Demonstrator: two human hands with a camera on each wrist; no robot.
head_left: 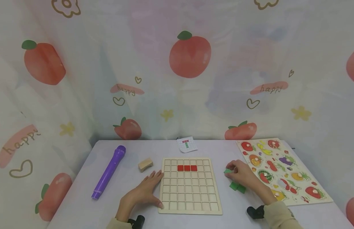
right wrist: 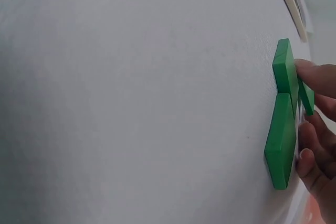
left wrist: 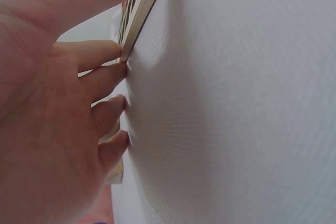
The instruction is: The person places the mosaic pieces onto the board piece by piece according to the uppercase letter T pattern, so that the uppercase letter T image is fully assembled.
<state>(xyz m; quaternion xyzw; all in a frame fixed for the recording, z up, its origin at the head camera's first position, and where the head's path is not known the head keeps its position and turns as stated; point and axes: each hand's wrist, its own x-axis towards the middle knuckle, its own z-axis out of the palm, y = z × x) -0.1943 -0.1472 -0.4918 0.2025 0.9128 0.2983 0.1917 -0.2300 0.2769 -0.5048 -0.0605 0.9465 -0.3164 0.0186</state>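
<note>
A wooden grid board (head_left: pixel 189 190) lies on the table with three red squares (head_left: pixel 187 168) side by side in its second row. The left hand (head_left: pixel 143 191) rests at the board's left edge, fingers spread, thumb at the lower corner; the left wrist view shows this hand (left wrist: pixel 58 114) touching the board's edge (left wrist: pixel 140 22). To the right of the board, the right hand (head_left: pixel 244 175) pinches a green square (head_left: pixel 227 171) between thumb and fingers. Beside it lie green squares (head_left: pixel 237 187), also seen in the right wrist view as green squares (right wrist: pixel 281 142) near the right hand (right wrist: pixel 320 124).
A purple microphone-shaped object (head_left: pixel 109 171) lies at the left, and a wooden arch block (head_left: pixel 145 164) sits beside the left hand. Behind the board is a small paper (head_left: pixel 187 144) with a red and green T pattern. A fruit-picture board (head_left: pixel 282 171) lies at the right.
</note>
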